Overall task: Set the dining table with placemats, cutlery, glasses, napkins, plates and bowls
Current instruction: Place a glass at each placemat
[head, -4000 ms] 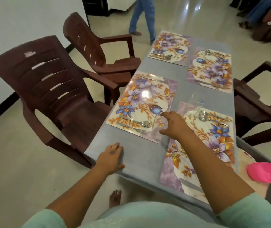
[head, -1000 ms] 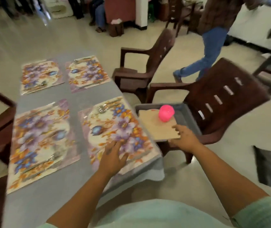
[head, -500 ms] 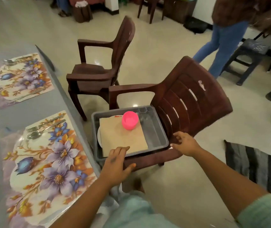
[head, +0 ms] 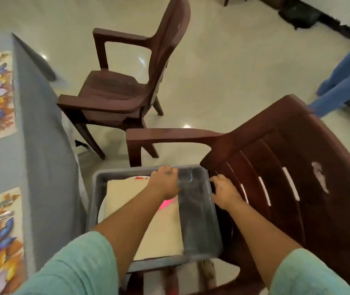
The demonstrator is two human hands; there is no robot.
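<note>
Hands [head: 165, 182] over grey tub [head: 199, 237] of napkins [head: 161, 233], glasses [head: 185, 177]

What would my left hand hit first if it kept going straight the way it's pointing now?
Probably the clear glass at the far end of the grey tub; your left hand looks nearly on it already, though blur hides whether they touch.

A grey tub [head: 199, 248] sits on the seat of a brown chair [head: 297, 167]. The left hand [head: 165, 180] reaches to the tub's far edge, fingers at a clear glass [head: 185, 177] — grip unclear. The right hand [head: 225, 191] rests on the tub's right rim. Beige napkins [head: 161, 237] lie inside — a pink bowl [head: 166, 203] peeks out beneath the left wrist.
</note>
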